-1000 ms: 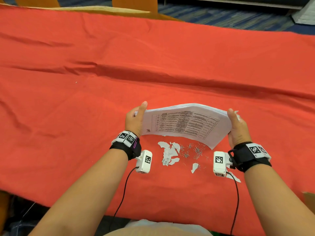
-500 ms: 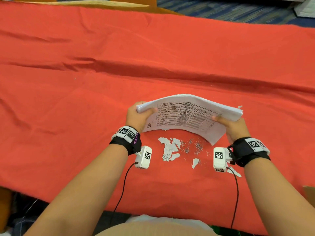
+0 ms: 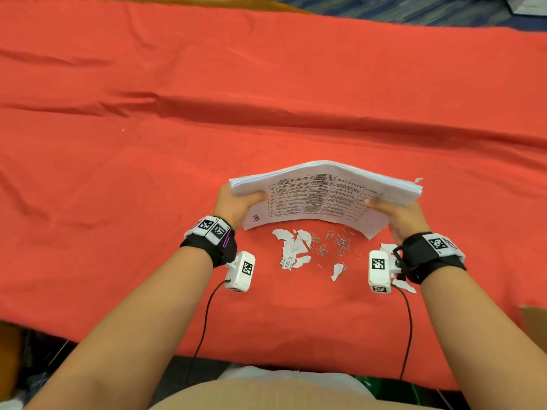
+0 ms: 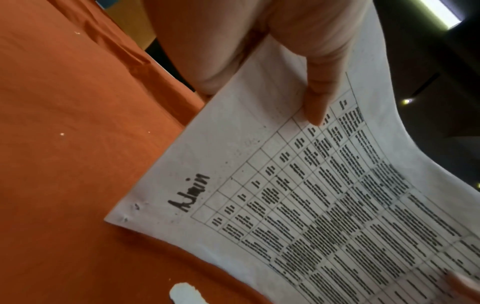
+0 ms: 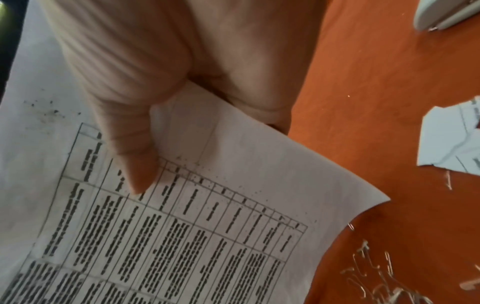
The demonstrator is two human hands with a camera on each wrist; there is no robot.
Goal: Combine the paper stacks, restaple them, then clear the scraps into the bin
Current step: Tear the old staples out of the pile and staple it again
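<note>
A thick paper stack (image 3: 322,192) with a printed table on its top sheet is held just above the red tablecloth (image 3: 148,173), bowed upward in the middle. My left hand (image 3: 236,202) grips its left end, thumb (image 4: 315,102) on the top sheet near the handwritten word "Admin". My right hand (image 3: 396,214) grips the right end, thumb (image 5: 135,164) on top of the paper stack (image 5: 207,226). Torn paper scraps (image 3: 291,250) and loose staples (image 3: 334,244) lie on the cloth between my wrists. A white stapler (image 5: 446,14) shows at the right wrist view's top corner.
More torn paper scraps (image 5: 451,139) lie to the right of the stack. Loose staples (image 5: 376,273) are scattered under its right corner. A brown cardboard edge (image 3: 535,324) shows at the table's near right. Wrinkled red cloth stretches far and left.
The stack went from standing on edge between my hands to tilting flatter and lifting; my thumbs moved onto its top sheet.
</note>
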